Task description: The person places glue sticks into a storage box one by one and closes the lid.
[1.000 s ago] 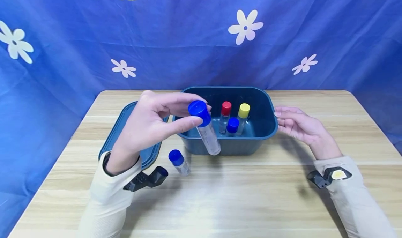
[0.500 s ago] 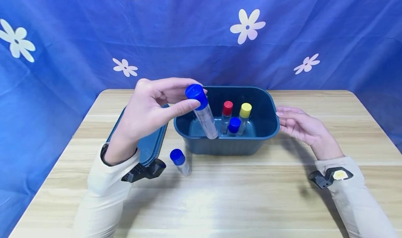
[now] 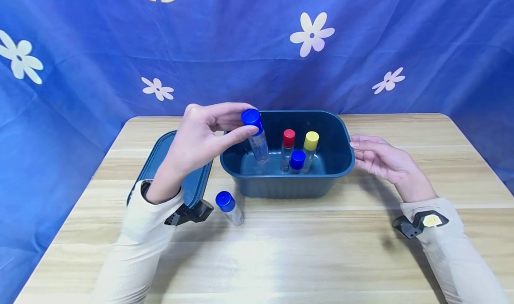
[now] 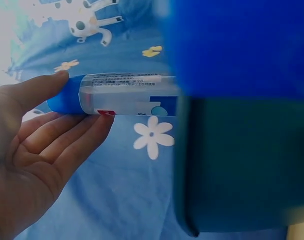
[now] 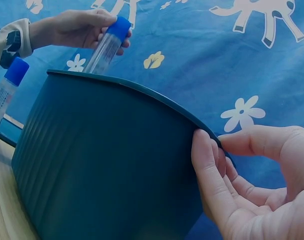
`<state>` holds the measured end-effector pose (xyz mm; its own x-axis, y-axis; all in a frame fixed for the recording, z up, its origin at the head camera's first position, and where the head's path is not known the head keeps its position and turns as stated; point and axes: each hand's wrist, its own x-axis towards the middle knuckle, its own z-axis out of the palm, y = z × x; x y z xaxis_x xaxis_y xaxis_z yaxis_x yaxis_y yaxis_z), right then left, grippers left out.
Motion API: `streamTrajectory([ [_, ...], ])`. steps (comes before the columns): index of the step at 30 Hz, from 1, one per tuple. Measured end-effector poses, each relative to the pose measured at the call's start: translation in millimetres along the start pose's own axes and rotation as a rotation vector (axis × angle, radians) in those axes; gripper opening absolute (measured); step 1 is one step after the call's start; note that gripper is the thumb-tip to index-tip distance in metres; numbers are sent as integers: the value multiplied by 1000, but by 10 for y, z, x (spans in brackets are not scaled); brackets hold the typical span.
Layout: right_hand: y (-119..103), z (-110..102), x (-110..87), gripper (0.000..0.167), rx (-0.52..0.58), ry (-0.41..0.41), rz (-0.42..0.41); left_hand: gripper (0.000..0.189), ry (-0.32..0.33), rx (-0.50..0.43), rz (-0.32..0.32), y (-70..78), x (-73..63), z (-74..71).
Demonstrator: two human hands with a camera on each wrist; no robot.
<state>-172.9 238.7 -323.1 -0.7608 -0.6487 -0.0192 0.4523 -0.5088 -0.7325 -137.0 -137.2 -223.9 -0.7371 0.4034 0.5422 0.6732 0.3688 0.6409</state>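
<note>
My left hand [image 3: 196, 141] pinches the blue cap of a clear bottle [image 3: 259, 147] between thumb and fingers. The bottle slants slightly, its lower end inside the left part of a dark teal plastic bin [image 3: 281, 187]. Printed text shows on the bottle's side [image 4: 126, 95] in the left wrist view. At the bin's right end, my right hand [image 3: 381, 159] pinches the rim, thumb and fingers on either side of the wall [image 5: 106, 160]. Standing in the bin are a red-capped bottle [image 3: 287, 154], a yellow-capped bottle [image 3: 311, 143] and another blue-capped bottle [image 3: 297, 159].
One more blue-capped bottle [image 3: 230, 208] stands on the wooden table [image 3: 313, 250], in front of the bin's left end. A teal lid [image 3: 196, 183] lies at left, partly under my left forearm. A blue flowered cloth [image 3: 241, 50] hangs behind the table.
My left hand has raised the bottle from in front of the bin, carried it over the front rim and lowered its end inside. My right hand stays at the rim.
</note>
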Motion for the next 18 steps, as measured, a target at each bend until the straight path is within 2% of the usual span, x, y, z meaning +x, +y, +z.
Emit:
streamTrajectory([
  [5,-6,6,7,28,-11,6,-2,33,-16,16,-29,-52,-10,24],
  [11,-5,1,10,29,-11,5,-1,34,-54,28,-22,-78,-6,60],
  [18,1,-12,8,28,-7,-1,0,34,-79,-3,-38,-93,-24,117],
])
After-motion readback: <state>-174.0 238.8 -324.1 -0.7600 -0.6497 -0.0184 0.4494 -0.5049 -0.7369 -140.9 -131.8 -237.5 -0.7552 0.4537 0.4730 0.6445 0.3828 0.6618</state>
